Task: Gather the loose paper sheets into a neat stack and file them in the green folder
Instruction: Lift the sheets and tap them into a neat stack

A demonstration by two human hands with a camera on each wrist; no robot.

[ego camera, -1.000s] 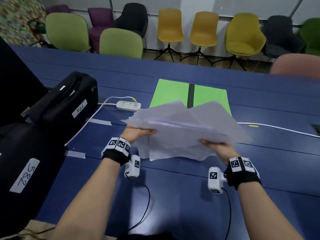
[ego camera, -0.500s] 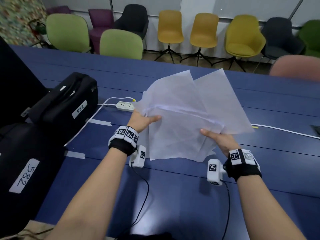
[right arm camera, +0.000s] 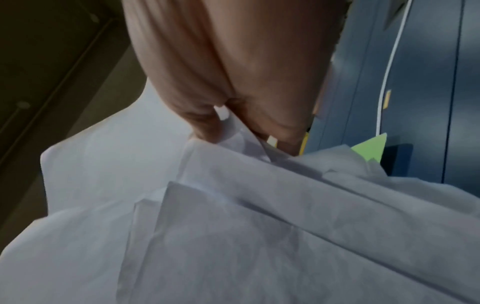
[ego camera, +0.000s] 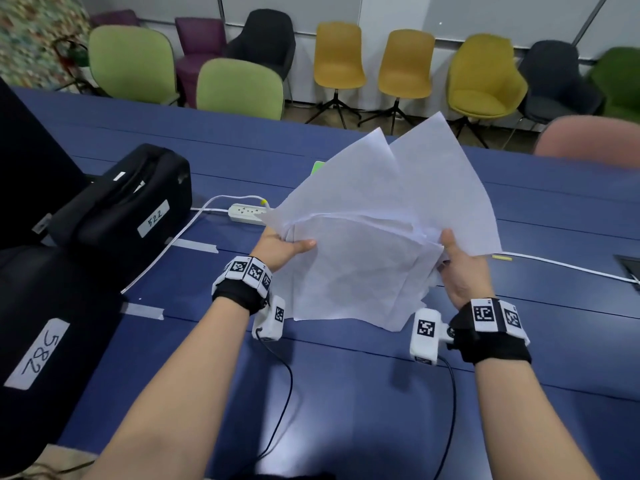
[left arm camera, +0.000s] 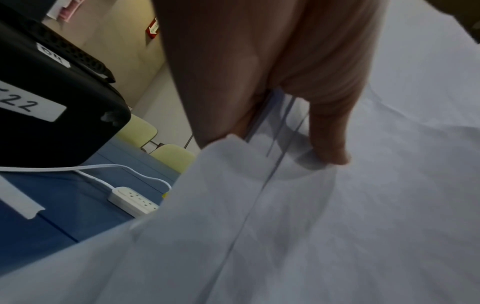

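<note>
**Loose sheets held above tabletop**

The left hand [ego camera: 280, 245] is clamped on the left edge of the paper sheets [ego camera: 374, 237], thumb over the front. The uneven, fanned bundle is raised over the blue tabletop [ego camera: 346, 393], hiding most of the green folder [ego camera: 317, 167]. The right hand [ego camera: 462, 268] pinches the right edge.

White paper sheets [ego camera: 363, 258], green folder [ego camera: 318, 167] (mostly hidden), blue table [ego camera: 346, 393].
</note>
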